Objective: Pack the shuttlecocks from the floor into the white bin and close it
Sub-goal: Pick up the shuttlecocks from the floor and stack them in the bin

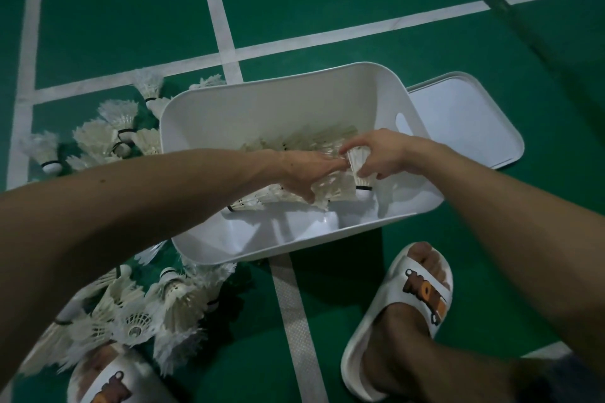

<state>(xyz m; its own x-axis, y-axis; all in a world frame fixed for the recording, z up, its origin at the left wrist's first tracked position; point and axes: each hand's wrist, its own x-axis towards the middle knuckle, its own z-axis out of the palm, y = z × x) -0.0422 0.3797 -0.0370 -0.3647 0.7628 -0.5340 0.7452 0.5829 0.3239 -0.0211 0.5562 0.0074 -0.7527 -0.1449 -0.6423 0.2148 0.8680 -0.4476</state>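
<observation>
The white bin [235, 108] stands open on the green court floor, with a row of white feather shuttlecocks [311, 141] lying inside it. Both my hands are inside the bin. My left hand [307, 170] grips a bunch of shuttlecocks [330, 193] low in the bin. Touching it, my right hand [376, 150] is closed on a single shuttlecock [360, 170], cork end down. Loose shuttlecocks lie on the floor in a pile left of the bin [104, 131] and in another pile at the lower left [154, 311]. The white lid [465, 118] lies flat to the right of the bin.
My feet in white slides rest on the floor, one at lower right [415, 301] and one at the bottom left [108, 383]. White court lines [226, 42] cross the green floor. A dark pole [497, 0] lies at the upper right.
</observation>
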